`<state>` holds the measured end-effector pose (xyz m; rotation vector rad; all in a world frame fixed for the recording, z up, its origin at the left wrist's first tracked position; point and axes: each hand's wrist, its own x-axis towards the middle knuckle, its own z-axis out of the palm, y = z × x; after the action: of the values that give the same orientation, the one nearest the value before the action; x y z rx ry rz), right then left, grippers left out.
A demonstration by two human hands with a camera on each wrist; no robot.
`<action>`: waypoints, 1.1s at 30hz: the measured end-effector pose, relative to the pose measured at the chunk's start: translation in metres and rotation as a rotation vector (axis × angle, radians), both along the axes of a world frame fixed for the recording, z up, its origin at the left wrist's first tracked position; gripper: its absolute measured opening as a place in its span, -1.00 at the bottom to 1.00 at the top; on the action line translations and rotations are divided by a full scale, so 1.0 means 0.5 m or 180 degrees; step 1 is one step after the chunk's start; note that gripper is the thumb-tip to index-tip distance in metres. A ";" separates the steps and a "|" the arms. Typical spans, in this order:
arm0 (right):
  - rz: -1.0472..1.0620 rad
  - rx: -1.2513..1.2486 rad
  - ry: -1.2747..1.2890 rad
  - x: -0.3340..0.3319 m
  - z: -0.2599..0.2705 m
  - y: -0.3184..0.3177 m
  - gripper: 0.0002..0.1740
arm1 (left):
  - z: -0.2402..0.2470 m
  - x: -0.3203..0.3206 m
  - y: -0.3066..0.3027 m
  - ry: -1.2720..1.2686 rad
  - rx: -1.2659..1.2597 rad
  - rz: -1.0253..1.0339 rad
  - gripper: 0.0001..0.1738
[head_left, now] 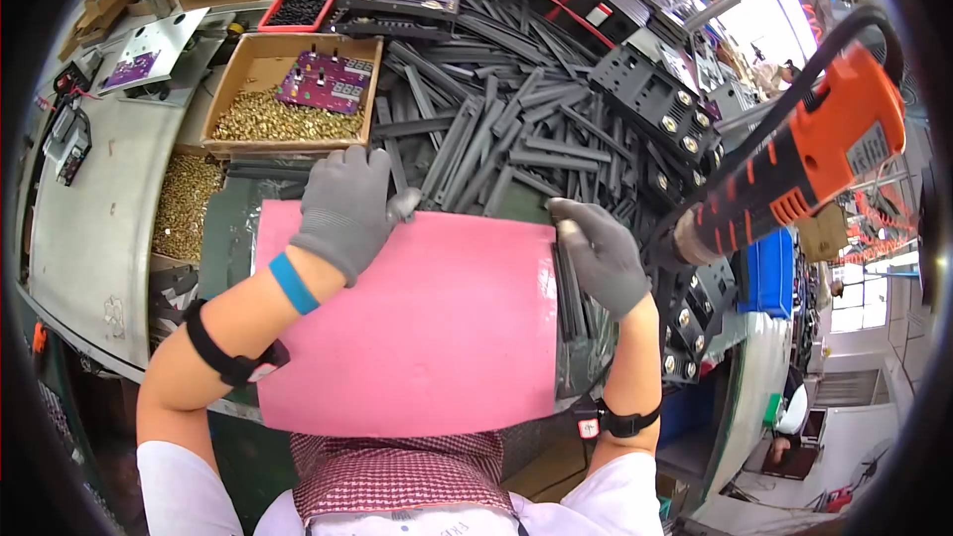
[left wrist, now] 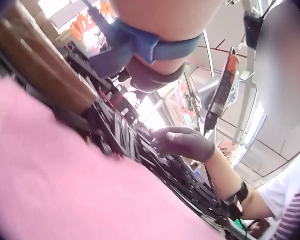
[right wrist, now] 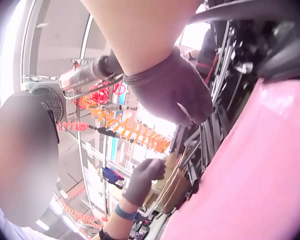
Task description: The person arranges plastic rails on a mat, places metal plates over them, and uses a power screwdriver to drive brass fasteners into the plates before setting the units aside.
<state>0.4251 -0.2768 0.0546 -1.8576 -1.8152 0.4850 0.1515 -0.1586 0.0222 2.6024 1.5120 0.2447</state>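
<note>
A large pink sheet [head_left: 427, 328] spreads across the front of the bench and over the person's lap. The left hand [head_left: 347, 203], in a grey glove, is over its far left edge, thumb pointing right and fingers towards a cardboard box of brass-coloured fittings. Part of that hand is hidden behind the wrist in the left wrist view. Beside the sheet's far right corner is the gloved right hand [head_left: 603, 256], its fingers loosely bent and its thumb near the index finger. Dark strips [head_left: 571, 298] lie below it. Nothing shows in either hand.
The cardboard box [head_left: 228, 146] carries a purple circuit board [head_left: 326, 81]. Behind the sheet lies a heap of black strips [head_left: 496, 129]. An orange power tool [head_left: 794, 159] hangs at the right, near black perforated housings [head_left: 655, 99]. A blue bin [head_left: 769, 273] stands farther right.
</note>
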 end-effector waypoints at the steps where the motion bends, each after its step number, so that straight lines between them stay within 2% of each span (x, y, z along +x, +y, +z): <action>1: -0.0329 0.0068 -0.0284 0.016 -0.004 -0.033 -0.67 | -0.015 0.014 -0.017 0.0679 -0.0202 0.0331 -0.25; 2: -0.0655 0.0146 -0.0566 0.031 -0.011 -0.065 -0.68 | -0.031 0.021 -0.030 0.0667 -0.0194 0.0308 -0.25; 3: -0.0861 0.0046 -0.0934 0.046 -0.025 -0.099 -0.60 | -0.049 0.028 -0.041 0.0869 0.0214 0.0445 -0.10; 4: -0.0885 0.0055 -0.0942 0.041 -0.033 -0.130 -0.60 | -0.065 0.034 -0.051 0.1067 0.0624 0.0585 0.05; 5: -0.0997 -0.0264 -0.1034 0.029 -0.041 -0.158 -0.52 | -0.076 0.037 -0.049 0.0944 0.0546 0.0641 0.11; 6: -0.1102 -0.0582 -0.1120 0.016 -0.050 -0.178 -0.43 | -0.068 0.038 -0.046 0.0940 0.0559 0.0628 0.11; 7: -0.0986 -0.0871 -0.1435 0.004 -0.060 -0.189 -0.24 | -0.053 0.038 -0.040 0.0700 0.0134 0.0582 0.07; 8: -0.0927 -0.0626 -0.1746 0.007 -0.099 -0.202 -0.19 | -0.042 0.041 -0.032 0.0461 -0.0286 0.0534 0.04; 11: -0.1002 -0.0457 -0.1388 0.016 -0.144 -0.199 -0.17 | -0.042 0.038 0.001 0.0653 -0.0299 0.0476 -0.02; 13: -0.1244 -0.0432 -0.1005 0.020 -0.137 -0.187 -0.16 | -0.057 0.042 0.017 0.0876 -0.0273 0.0432 -0.07; 14: -0.1480 -0.0654 -0.1023 0.006 -0.120 -0.178 -0.21 | -0.069 0.048 0.021 0.0847 -0.0216 0.0432 -0.07; 16: -0.1371 -0.0447 -0.1657 0.010 -0.155 -0.175 -0.35 | -0.074 0.063 0.026 0.1013 -0.0212 0.0579 -0.12; 17: -0.1364 -0.0441 -0.1794 0.032 -0.180 -0.171 -0.43 | -0.056 0.060 0.015 0.0856 -0.0065 0.0494 -0.31; 18: -0.1352 -0.0444 -0.1934 0.048 -0.193 -0.168 -0.51 | -0.085 0.056 0.021 0.0926 0.0360 0.0480 -0.36; 19: -0.1894 -0.0861 -0.1363 0.004 -0.144 -0.139 -0.69 | -0.094 0.047 0.015 0.0847 0.0530 0.0369 -0.36; 20: -0.1652 -0.0597 -0.1006 0.045 -0.206 -0.142 -0.57 | -0.101 0.040 0.007 0.0767 0.0694 0.0268 -0.36; 22: -0.1974 -0.0665 -0.1444 -0.021 -0.126 -0.171 -0.76 | -0.112 0.010 -0.016 0.0818 0.1049 -0.0024 -0.35; 24: -0.2031 -0.0676 -0.1442 -0.046 -0.113 -0.203 -0.77 | -0.176 -0.030 -0.029 0.0649 0.1080 -0.0408 -0.34; 26: -0.1552 -0.0294 -0.0803 -0.070 -0.105 -0.233 -0.64 | -0.114 -0.030 -0.121 0.0661 0.0857 -0.0245 -0.31; 27: -0.1161 -0.0093 -0.0723 -0.076 -0.114 -0.235 -0.67 | -0.077 -0.030 -0.154 0.0653 0.0636 -0.0051 -0.27; 30: 0.0396 0.0177 -0.0371 -0.124 -0.142 -0.232 -0.57 | -0.049 -0.041 -0.185 0.0336 0.0135 -0.0054 -0.19; 32: 0.0781 0.0264 -0.0421 -0.180 -0.129 -0.223 -0.47 | -0.021 -0.059 -0.203 0.0102 0.0124 -0.0146 -0.17; 33: 0.0883 -0.0017 -0.0410 -0.202 -0.126 -0.214 -0.35 | -0.010 -0.067 -0.211 -0.0148 0.0158 -0.0236 -0.15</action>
<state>0.3243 -0.3836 -0.0082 -1.6813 -2.1746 0.4760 0.1180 -0.2640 0.0171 2.6649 1.4090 0.3371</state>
